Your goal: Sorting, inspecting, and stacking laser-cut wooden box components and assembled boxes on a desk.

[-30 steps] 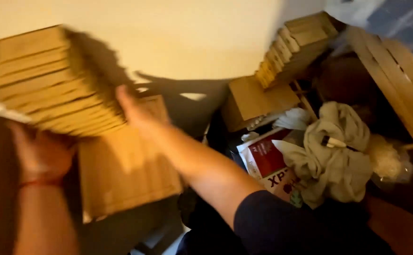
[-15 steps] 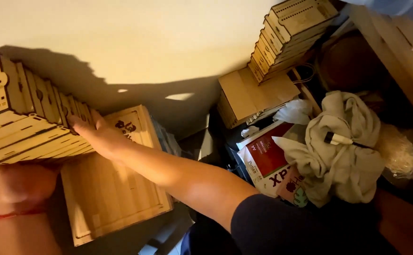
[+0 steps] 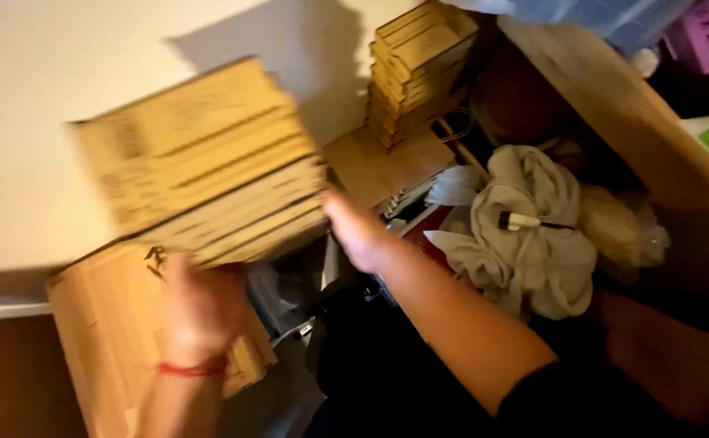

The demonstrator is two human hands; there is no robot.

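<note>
Stacked wooden panels (image 3: pixel 208 166), one blurred bundle whose pieces I cannot count, are carried against the pale wall (image 3: pixel 38 97). Left hand (image 3: pixel 200 308) props it from beneath; right hand (image 3: pixel 358 231) steadies its end, fingers spread (grip unclear). One flat board (image 3: pixel 103 324) below, one second stack (image 3: pixel 419 69), one grey cloth (image 3: pixel 525 235).

The scene is lit warmly and unevenly, with the cream wall (image 3: pixel 62 89) in the upper left rendered brightest. A large soft shadow is cast on that wall at the upper centre, above the stack of wooden panels (image 3: pixel 208 166), so the light is taken to come from behind the camera. The stack, the left hand (image 3: pixel 200 304) and the right hand (image 3: pixel 358 231) are smeared by motion blur. The lower right is lost in near-black murk, and compression softness is seen throughout.
</note>
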